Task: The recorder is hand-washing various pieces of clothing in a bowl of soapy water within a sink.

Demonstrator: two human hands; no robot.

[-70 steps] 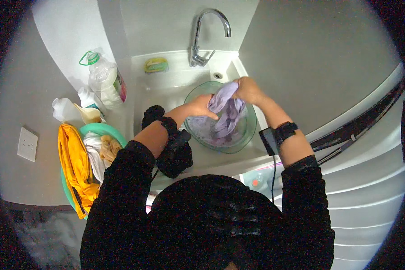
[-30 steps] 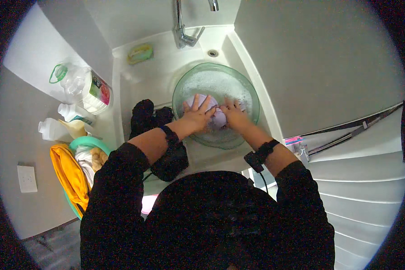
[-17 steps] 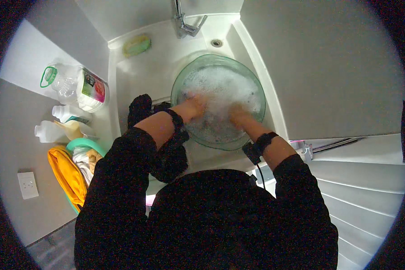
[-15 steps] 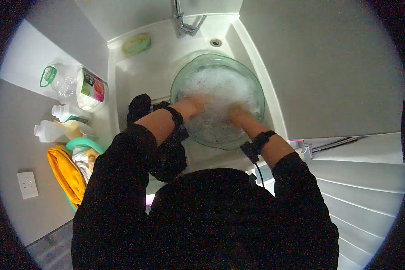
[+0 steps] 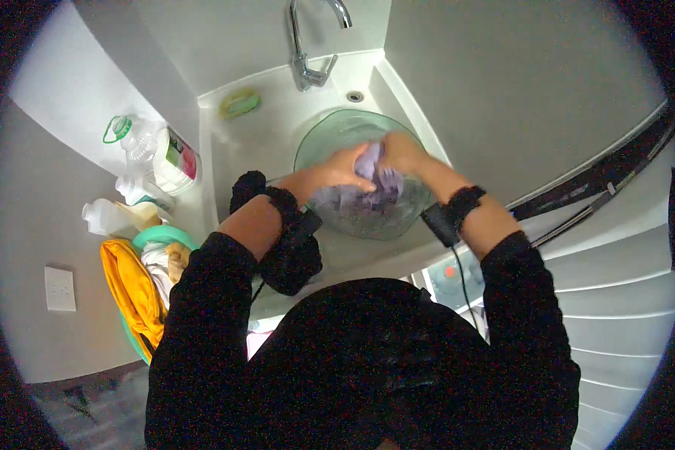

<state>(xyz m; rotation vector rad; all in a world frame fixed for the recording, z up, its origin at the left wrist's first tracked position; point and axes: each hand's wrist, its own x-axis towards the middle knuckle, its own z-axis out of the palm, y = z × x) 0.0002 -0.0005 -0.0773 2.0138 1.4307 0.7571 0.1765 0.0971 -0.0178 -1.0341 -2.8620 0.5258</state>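
Over a translucent green basin point(image 5: 316, 133) in the sink, both hands grip a wet lilac and dark purple piece of cloth point(image 5: 386, 187). My left hand point(image 5: 345, 166) holds its left side, with thumb and fingers around the bunched fabric. Closed on the upper right part is my right hand point(image 5: 403, 156), blurred by motion. The cloth's lower folds hang into or just above the water; which of the two I cannot tell. Dark bands with small black boxes sit on both wrists.
The white sink point(image 5: 266, 142) has a chrome tap point(image 5: 307, 71) at the back and a soap dish point(image 5: 240, 103) at back left. Black fabric point(image 5: 291, 266) lies over its front left. Plastic bottles point(image 5: 176, 161) and a tub holding a yellow cloth point(image 5: 131, 281) stand left.
Both hands have risen out of the foamy water, bringing up the purple cloth between them. Less foam shows in the basin. The view has shifted, showing more of the tap.
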